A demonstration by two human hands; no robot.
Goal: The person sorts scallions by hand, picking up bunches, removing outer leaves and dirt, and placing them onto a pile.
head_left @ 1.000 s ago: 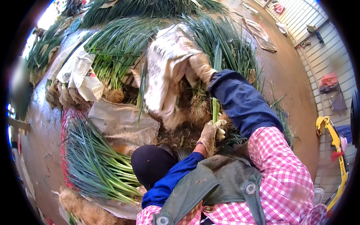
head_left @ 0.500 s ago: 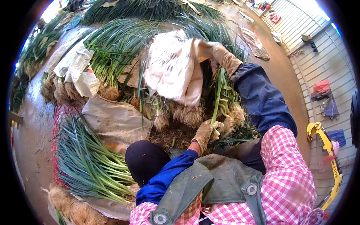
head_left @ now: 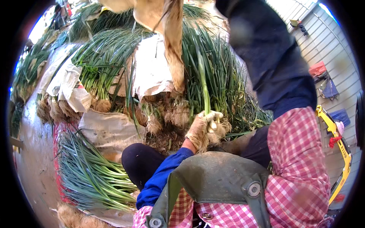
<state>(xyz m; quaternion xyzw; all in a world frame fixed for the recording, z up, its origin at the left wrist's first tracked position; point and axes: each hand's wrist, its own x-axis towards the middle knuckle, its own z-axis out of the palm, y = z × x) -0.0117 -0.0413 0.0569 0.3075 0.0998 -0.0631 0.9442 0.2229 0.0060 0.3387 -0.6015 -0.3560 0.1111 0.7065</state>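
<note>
My gloved left hand (head_left: pixel 200 131) is closed around the lower stalk of a long green onion (head_left: pixel 202 76), which stands roughly upright above it in front of the bunches. My right arm, in a dark blue sleeve (head_left: pixel 266 60), reaches up past the top edge, and its hand is out of the picture. A blurred tan sheet (head_left: pixel 152 17) hangs close to the camera beside that arm; what holds it is hidden. Below it, a white sack (head_left: pixel 152 70) lies over bunched green onions (head_left: pixel 220 72) with hairy roots.
At left, more green onions (head_left: pixel 91 173) lie beside a tan sack (head_left: pixel 110 127). Another white sack (head_left: pixel 64 85) covers bunches farther left. A yellow bent arm-like machine part (head_left: pixel 340 152) stands at right before a corrugated wall (head_left: pixel 330 45).
My right arm has risen from the bunches to the top edge. The tan sheet now hangs high, and less white sack covers the onions. My left hand has moved slightly left, still gripping its onion.
</note>
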